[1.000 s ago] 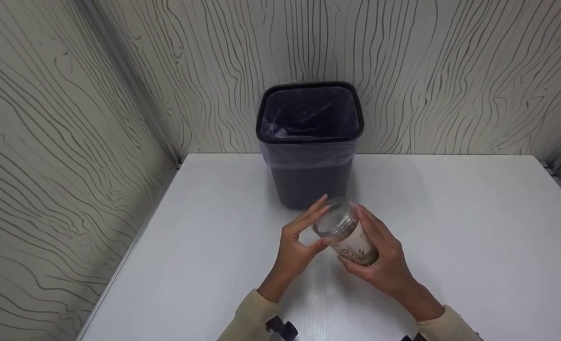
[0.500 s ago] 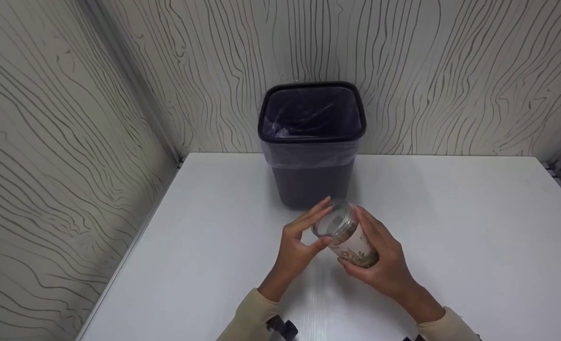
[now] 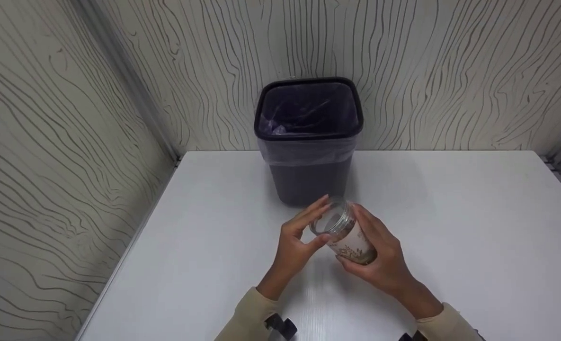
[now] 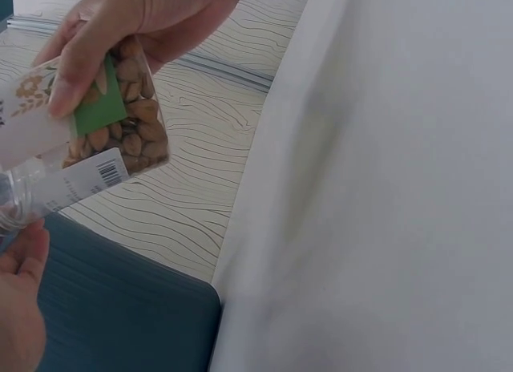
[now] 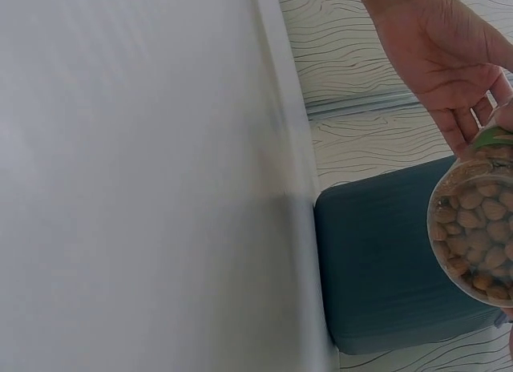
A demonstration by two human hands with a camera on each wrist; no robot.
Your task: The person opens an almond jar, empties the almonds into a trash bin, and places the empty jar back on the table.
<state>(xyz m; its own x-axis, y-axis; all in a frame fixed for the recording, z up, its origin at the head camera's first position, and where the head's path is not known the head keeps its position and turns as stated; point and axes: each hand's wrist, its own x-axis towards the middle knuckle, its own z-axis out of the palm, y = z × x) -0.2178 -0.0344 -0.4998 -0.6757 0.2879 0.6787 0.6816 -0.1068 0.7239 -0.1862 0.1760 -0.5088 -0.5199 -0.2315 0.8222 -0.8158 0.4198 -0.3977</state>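
Both hands hold a clear jar of almonds [image 3: 351, 244] above the white table, its mouth tilted up and to the left. My right hand [image 3: 382, 255] grips the labelled body from the right side. My left hand [image 3: 295, 239] has thumb and fingers on opposite sides of the clear ribbed top end [image 3: 332, 220]. Almonds [image 4: 144, 127] show through the wall beside a green and white label [image 4: 100, 107] in the left wrist view. The right wrist view looks at the jar's round base [image 5: 477, 244], with the left hand [image 5: 441, 63] beyond it.
A dark rectangular trash bin [image 3: 311, 180], lined with a thin translucent bag [image 3: 308, 151], stands behind the jar near the back wall. The white table [image 3: 474, 237] meets wood-patterned panels [image 3: 450, 71] at the back and left.
The head view has shifted slightly. Both hands keep nearly the same hold on the jar, with hardly any movement.
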